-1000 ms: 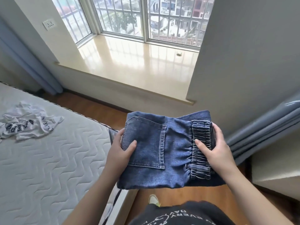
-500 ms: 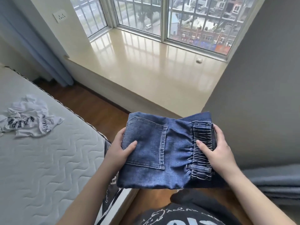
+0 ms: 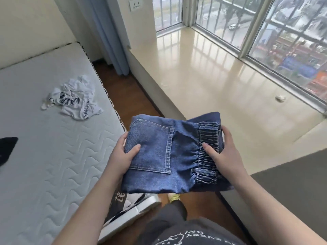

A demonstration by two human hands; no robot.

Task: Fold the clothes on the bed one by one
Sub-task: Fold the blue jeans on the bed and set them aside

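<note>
A folded pair of blue denim jeans [image 3: 159, 152] hangs in the air in front of me, back pocket up and elastic waistband to the right. My left hand [image 3: 122, 156] grips its left edge, thumb on top. My right hand [image 3: 223, 154] grips the waistband side, thumb pressed on the gathered elastic. The jeans are over the wooden floor between the bed [image 3: 44, 156] and the window ledge. A crumpled white T-shirt with dark lettering [image 3: 74, 99] lies on the mattress at the left. A dark garment [image 3: 7, 147] shows at the mattress's left edge.
A wide glossy cream window ledge [image 3: 221, 80] runs to the right, with barred windows [image 3: 265, 29] behind it and a small white object [image 3: 280, 98] on it. A blue curtain [image 3: 109, 32] hangs at the back. A narrow strip of wooden floor [image 3: 127, 92] separates bed and ledge.
The view has swung to the left and more of the bed and ledge shows. Both hands keep the same hold on the folded jeans, which stay in front of me.
</note>
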